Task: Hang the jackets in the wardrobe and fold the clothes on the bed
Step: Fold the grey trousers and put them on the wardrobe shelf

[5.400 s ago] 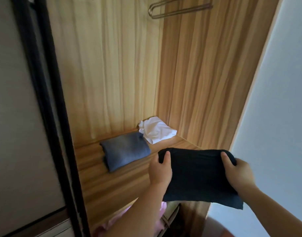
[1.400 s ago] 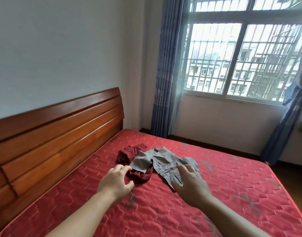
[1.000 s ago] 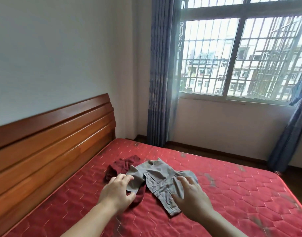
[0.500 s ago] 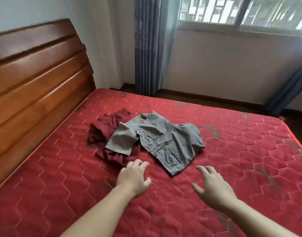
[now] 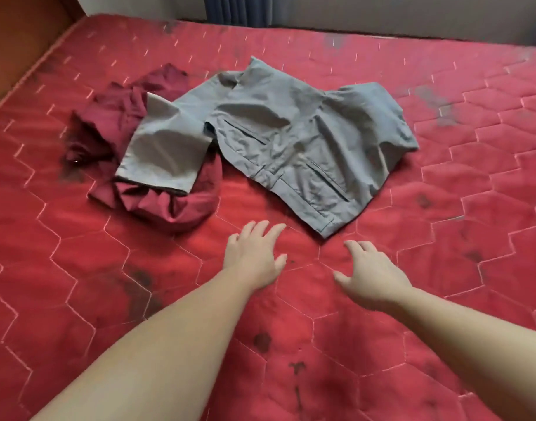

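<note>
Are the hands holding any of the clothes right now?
No, nothing is held. The left hand and right hand are both open over the red mattress, just short of the grey shorts and the dark red garment.

There are two pieces of clothing on the one red bed (image 5: pixel 442 208): one gray shirt (image 5: pixel 291 141) near 12 o'clock and one dark red cloth (image 5: pixel 169 202) at 10 o'clock. There are two hands: one left hand (image 5: pixel 254 256) and one right hand (image 5: pixel 373 275).
</note>
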The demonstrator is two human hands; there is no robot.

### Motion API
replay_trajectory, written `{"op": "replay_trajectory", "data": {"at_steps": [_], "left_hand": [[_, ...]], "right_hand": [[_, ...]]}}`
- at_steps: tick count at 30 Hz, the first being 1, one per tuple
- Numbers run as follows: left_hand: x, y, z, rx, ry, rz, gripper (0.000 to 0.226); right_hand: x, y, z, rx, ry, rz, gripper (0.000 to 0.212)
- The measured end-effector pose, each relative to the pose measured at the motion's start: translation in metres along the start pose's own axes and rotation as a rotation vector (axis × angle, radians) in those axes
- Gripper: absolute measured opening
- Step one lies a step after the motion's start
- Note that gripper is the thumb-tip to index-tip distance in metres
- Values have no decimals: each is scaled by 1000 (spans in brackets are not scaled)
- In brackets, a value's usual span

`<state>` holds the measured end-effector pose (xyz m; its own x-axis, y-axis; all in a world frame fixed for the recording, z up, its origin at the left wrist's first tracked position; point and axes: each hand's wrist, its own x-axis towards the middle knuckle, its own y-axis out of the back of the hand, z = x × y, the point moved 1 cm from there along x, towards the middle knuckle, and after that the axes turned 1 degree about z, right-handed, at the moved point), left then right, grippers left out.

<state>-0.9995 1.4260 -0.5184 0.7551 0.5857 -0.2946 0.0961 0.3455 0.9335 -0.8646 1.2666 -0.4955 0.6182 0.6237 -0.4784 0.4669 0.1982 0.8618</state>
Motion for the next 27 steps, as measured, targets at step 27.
{"op": "replay_trajectory", "data": {"at_steps": [27], "left_hand": [[18, -44, 45, 219, -399, 167, 29]], "right_hand": [[-12, -78, 57, 710, -75, 312, 24]]}}
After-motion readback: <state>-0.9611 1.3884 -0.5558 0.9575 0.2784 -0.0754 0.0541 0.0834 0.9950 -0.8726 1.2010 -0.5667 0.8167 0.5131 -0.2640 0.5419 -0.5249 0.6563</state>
